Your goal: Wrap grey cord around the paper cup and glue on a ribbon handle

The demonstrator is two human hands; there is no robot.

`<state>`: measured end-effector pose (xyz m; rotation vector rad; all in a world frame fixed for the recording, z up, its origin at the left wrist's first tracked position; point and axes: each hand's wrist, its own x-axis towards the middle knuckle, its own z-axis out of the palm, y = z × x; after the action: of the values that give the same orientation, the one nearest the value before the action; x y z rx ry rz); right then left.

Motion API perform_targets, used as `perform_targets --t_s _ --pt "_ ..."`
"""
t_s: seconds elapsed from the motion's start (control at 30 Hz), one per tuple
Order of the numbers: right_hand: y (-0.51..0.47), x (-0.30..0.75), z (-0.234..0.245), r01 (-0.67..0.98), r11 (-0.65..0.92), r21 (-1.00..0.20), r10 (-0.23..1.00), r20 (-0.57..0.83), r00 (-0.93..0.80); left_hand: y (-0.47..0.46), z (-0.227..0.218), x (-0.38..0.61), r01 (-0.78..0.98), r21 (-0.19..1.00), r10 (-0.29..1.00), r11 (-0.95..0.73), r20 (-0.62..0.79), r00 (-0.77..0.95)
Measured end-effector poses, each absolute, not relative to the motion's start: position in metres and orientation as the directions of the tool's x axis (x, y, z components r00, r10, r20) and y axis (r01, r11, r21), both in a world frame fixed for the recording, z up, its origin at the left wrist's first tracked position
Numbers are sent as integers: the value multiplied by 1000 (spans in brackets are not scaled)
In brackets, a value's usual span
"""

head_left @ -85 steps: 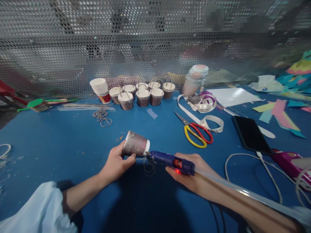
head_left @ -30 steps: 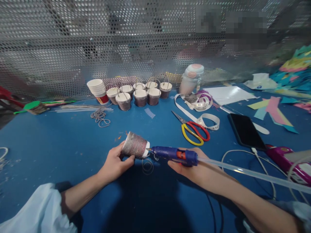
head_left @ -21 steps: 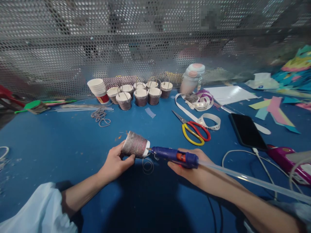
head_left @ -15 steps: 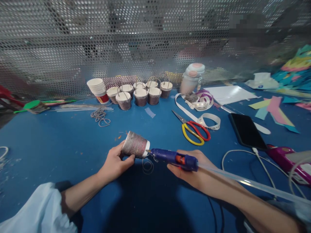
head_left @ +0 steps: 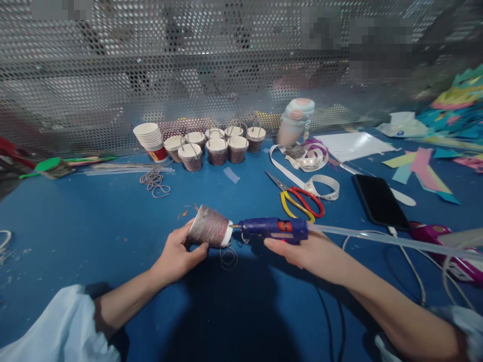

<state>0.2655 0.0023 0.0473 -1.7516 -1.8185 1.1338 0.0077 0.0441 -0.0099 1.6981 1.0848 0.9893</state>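
- At the back of the blue table [head_left: 109, 221], a stack of paper cups [head_left: 147, 133] stands upright, each cup nested in the one beneath; the lowest visible wall is red.
- Just right of it sit eight small wrapped cups [head_left: 217, 152], upright and bunched together, with thin arched handles on several. Their mouths look white; whatever lies deep inside is too small to tell.
- Farther right is a pale bottle [head_left: 294, 125] with a blue and pink lid on, so its contents are hidden.
- The cup in work [head_left: 210, 226] is at the middle of the near table area, tipped on its side, its wide end toward the left palm and its narrow end facing right.
- Grey-brown string with reddish turns covers most of its wall in close rows, leaving a white band at the narrow end. A loose string end [head_left: 228, 258] curls below.
- The left hand [head_left: 180, 255] grips that cup between thumb and fingers.
- The right hand [head_left: 320, 256] is closed around a blue glue gun [head_left: 269, 229], a clear stick [head_left: 377, 237] running from its rear. The nozzle is at the white band; contact cannot be told.
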Motion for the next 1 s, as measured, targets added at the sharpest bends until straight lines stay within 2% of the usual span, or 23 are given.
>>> perform_targets --t_s 0.13,0.2,0.27,0.33,0.43,0.5,0.67,0.73,0.87,1.0 --pt "10 272 41 560 -207 -802 926 -346 -153 44 -10 8 240 936 933 -258 177 315" --pt "16 274 36 495 -201 -846 941 -308 -144 44 -10 8 240 935 932 -259 178 315" --pt "23 275 27 529 -151 -835 968 -232 -91 44 -11 9 245 939 938 -243 163 306" --pt "31 274 16 668 -68 -741 993 -115 -26 44 -11 9 237 948 949 -211 140 284" --pt "39 271 3 853 71 -516 997 65 -44 45 -11 9 213 966 969 -149 100 226" --pt "41 269 0 896 94 -434 994 93 -59 47 -13 9 189 976 979 -107 71 191" --pt "36 269 15 883 -7 -469 1000 -8 3 52 -20 9 79 996 994 -34 25 109" --pt "33 273 20 869 12 -495 999 -20 -25 54 -22 9 44 999 995 -26 22 94" --pt "20 286 20 859 85 -505 996 43 -73 57 -25 10 1 999 995 -41 41 94" --pt "-13 294 18 852 -68 -519 993 49 109 58 -25 10 -15 997 991 -81 82 104"
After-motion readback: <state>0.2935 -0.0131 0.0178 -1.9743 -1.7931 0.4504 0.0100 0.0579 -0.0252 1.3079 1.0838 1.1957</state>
